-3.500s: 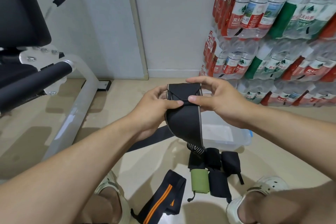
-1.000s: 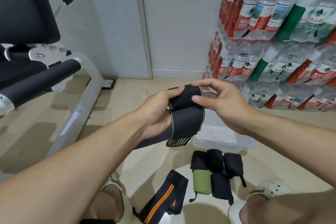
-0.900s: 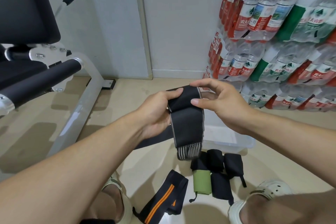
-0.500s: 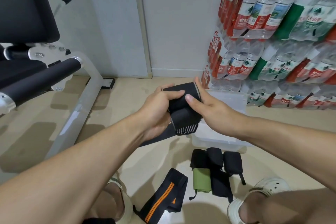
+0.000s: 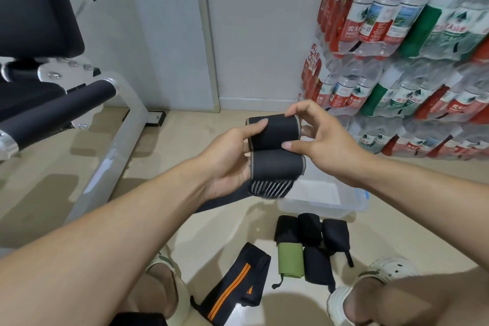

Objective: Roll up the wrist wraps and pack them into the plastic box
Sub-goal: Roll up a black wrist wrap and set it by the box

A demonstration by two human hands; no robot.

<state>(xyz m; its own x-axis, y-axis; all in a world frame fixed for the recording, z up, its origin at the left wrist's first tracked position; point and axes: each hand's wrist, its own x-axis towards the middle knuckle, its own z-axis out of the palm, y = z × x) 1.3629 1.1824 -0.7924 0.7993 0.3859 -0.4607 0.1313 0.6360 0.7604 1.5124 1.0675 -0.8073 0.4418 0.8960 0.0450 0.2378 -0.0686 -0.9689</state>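
— Where's the wrist wrap?

— The black wrist wrap [image 5: 274, 151] is held in the air between both hands, partly rolled, soft elastic cloth with pale edging and a striped end hanging down. The left hand [image 5: 227, 159] grips its left side, thumb on top; the right hand [image 5: 320, 140] pinches the right side with curled fingers [image 5: 287, 145].

— And the box?

— The clear plastic box [image 5: 352, 205] sits on the floor below the hands. Just nearer lie rolled black wraps [image 5: 317, 243], a green one [image 5: 290, 259] and a flat orange-striped wrap [image 5: 238, 280].

— The room?

— Glossy beige floor tiles [image 5: 185, 137], a pale wall, shrink-wrapped water bottle packs [image 5: 397, 61] stacked at right, a padded gym bench [image 5: 53, 87] at left.
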